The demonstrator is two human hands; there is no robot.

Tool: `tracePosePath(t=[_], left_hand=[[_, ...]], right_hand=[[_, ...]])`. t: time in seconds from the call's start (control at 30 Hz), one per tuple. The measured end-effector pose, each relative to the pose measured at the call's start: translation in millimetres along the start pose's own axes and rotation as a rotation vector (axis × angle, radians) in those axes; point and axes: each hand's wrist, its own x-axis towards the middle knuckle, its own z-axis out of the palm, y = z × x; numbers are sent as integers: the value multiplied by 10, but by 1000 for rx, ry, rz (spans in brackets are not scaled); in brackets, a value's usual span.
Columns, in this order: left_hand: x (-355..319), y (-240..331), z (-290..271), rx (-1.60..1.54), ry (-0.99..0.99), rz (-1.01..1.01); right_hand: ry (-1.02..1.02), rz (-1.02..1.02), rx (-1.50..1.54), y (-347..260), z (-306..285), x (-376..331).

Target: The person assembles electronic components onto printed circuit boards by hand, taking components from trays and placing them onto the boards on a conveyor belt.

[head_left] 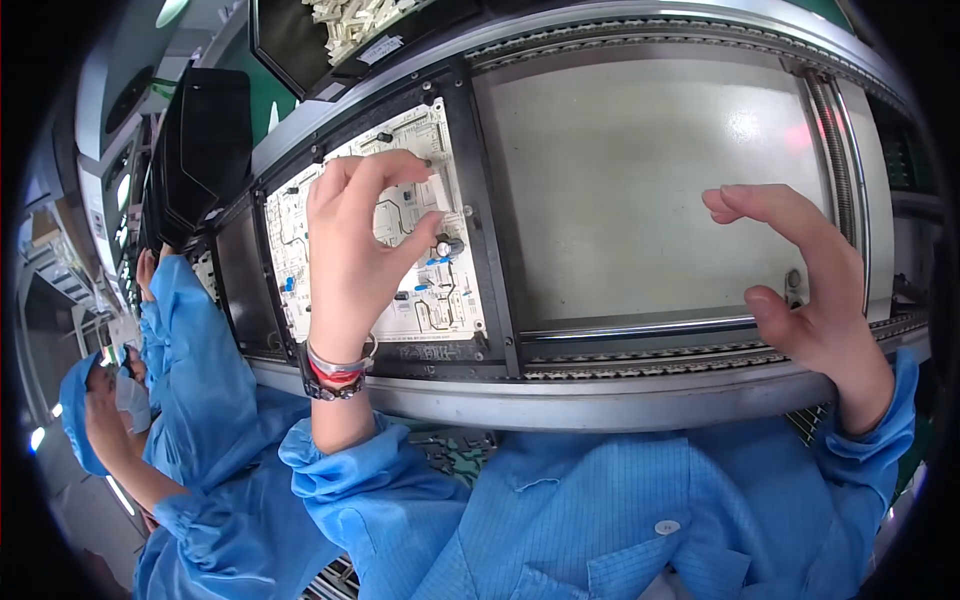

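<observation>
A white printed circuit board [375, 325] lies in a black frame [490, 250] on the rail line, with several small blue and black parts standing on it. Above its right side is my left hand [355, 230], thumb and forefinger curved round a small white block-shaped component [441, 193]. The fingertips meet the ends of this component; whether it touches the board I cannot tell. A round black capacitor [450, 247] stands just below my thumb. My palm and wrist hide part of the board. Farther right, my right hand [815, 280] hovers over the pale flat panel with thumb and fingers apart, holding nothing.
The pale panel [640, 180] lies between chain rails [690, 367], with a ribbed rod [840, 150] at its right. Beyond the far rail stands a black bin [285, 45] of white parts. Dark bins [205, 150] stand far left. Co-workers in blue [195, 350] are at the left.
</observation>
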Motion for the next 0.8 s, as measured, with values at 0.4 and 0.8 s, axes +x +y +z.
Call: tracePosePath(t=[0.4,0.8], left_hand=[[40,-88,-57,101,-140,63],[172,57,-115,262,-221,130]], right_hand=[[-49,27,14,94,37,-45],[-85,8,-13,134,-39,-63]])
